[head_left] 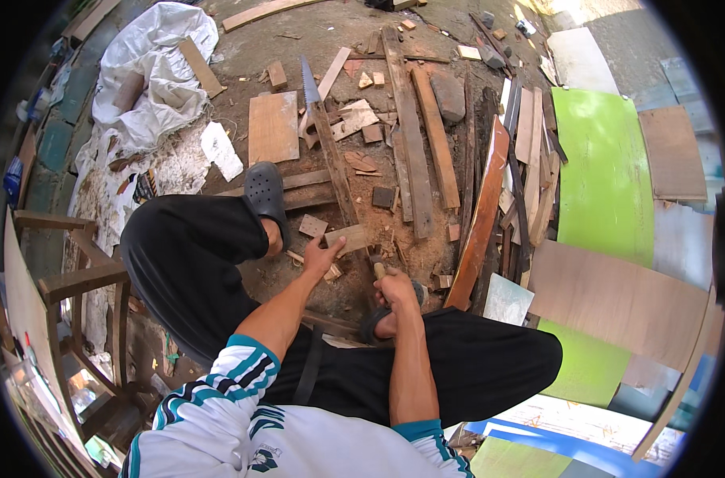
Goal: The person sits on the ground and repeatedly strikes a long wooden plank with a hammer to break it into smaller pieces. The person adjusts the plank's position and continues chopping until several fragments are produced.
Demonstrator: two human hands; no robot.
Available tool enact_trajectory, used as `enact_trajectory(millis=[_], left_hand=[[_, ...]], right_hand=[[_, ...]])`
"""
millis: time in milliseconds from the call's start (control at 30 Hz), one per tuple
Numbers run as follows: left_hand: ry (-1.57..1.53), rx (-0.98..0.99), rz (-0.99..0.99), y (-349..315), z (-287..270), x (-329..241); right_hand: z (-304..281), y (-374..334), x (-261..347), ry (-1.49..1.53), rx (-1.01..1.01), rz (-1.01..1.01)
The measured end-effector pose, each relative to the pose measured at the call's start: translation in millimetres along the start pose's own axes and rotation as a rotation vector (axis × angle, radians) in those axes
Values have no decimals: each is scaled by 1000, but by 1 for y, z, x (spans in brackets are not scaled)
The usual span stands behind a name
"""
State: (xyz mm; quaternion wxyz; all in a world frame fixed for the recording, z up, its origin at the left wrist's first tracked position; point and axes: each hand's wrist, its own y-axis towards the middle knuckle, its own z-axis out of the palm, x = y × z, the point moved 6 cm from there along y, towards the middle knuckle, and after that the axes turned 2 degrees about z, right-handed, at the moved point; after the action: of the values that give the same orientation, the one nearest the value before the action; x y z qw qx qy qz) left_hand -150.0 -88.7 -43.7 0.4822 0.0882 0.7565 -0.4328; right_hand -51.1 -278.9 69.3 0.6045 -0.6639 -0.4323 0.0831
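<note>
White and teal patterned sleeves (219, 398) sit closest to the viewer, above black trousers (203, 271) on a seated person whose knees spread wide. Far left, a rough wooden stool frame (84, 275) stands beside a crumpled white plastic sack (155, 72) on dusty ground. A foot in a dark perforated clog (265, 195) rests on a flat plank. Next to it, the left hand (324, 256) is pressed down with fingers curled over a small, pale rectangular wood block (348, 237), pinning it against a long narrow batten (335, 171) that runs away from the person. A handsaw blade (308, 84), toothed and pointed, lies along the far end of that batten. Just right, the right hand (396, 288) is closed in a fist around a short wooden handle (378, 271); what tool it belongs to is hidden. Sawdust and offcuts litter the ground between the feet. Further right lie weathered planks (414, 135), a curved reddish board (480, 215), then smooth bright green panels (601, 175) and brown plywood sheets (617, 299).
</note>
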Motion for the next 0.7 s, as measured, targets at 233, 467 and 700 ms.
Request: enact_trajectory(millis=[233, 467, 700], left_hand=[[100, 149, -30, 0, -10, 38], [220, 128, -25, 4, 17, 28], [232, 77, -82, 13, 27, 53]], right_hand=[[-13, -20, 4, 55, 27, -32], [-19, -35, 0, 19, 75, -1], [-4, -23, -18, 175, 2, -50]])
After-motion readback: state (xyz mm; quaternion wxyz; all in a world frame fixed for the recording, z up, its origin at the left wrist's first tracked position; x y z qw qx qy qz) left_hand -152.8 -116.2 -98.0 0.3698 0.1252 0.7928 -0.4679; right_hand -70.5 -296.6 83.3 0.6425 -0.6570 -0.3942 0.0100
